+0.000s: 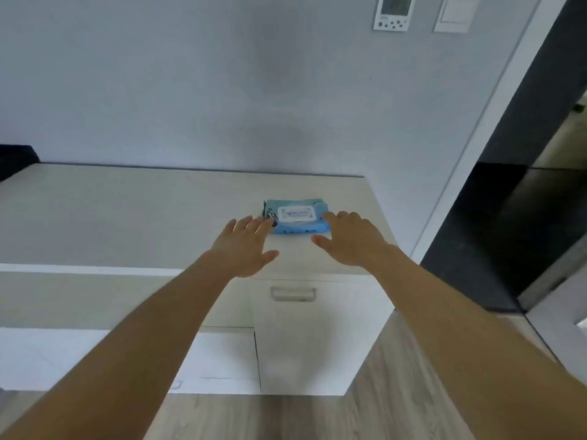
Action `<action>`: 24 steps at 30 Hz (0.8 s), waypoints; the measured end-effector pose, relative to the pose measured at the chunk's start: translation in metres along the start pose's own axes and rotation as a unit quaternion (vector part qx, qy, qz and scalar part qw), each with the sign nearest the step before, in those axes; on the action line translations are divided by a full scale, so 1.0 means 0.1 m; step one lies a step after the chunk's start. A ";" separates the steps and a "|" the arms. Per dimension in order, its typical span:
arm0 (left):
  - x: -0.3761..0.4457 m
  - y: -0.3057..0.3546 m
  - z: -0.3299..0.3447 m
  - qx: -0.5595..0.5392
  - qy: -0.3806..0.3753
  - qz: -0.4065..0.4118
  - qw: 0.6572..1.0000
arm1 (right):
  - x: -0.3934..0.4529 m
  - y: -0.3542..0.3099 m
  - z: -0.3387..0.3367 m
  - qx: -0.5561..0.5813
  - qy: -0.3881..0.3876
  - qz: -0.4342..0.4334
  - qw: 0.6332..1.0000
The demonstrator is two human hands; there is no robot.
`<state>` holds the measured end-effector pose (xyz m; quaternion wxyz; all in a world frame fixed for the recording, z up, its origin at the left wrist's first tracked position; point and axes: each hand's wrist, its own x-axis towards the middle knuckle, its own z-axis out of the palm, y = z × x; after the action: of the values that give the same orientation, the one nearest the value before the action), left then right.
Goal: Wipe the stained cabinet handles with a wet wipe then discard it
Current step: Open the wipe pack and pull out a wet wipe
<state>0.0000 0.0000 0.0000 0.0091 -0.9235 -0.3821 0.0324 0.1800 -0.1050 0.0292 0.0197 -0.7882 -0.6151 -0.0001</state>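
A blue wet-wipe pack (293,219) lies on the pale cabinet top (143,214) near the grey wall (222,90). The left hand (246,246) and right hand (351,239), fingers spread, flank its near corners; contact is unclear. A cabinet handle (293,293) sits below, unobstructed.

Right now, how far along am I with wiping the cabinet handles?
Barely started. Nothing is wiped yet, and the wet wipe pack on the cabinet top looks closed. Your left hand and right hand are open, reaching for it. Left: pull a wipe, clean the cabinet handle, discard.
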 end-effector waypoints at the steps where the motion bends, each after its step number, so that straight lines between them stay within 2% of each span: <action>1: 0.14 -0.03 0.02 0.006 -0.004 0.003 1.000 | 0.11 0.01 0.03 0.008 -0.012 0.009 1.000; 11: 1.35 -0.22 0.45 -0.003 -0.060 0.022 0.998 | 1.19 0.39 0.62 0.073 -0.078 0.024 0.994; 16: 1.73 -0.24 0.56 -0.055 -0.079 0.029 0.995 | 1.58 0.51 0.88 0.169 -0.049 -0.003 0.984; 19: 1.88 -0.28 0.66 -0.057 -0.080 0.038 0.994 | 1.73 0.58 1.03 0.186 -0.023 -0.032 0.982; 24: 1.88 -0.30 0.88 -0.054 -0.029 0.056 0.997 | 1.76 0.62 1.31 0.206 0.012 -0.061 0.977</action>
<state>0.1054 0.1536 -0.0961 -0.0534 -0.9413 -0.3310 0.0392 0.2795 0.0546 -0.0994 0.1887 -0.7285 -0.6483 0.1155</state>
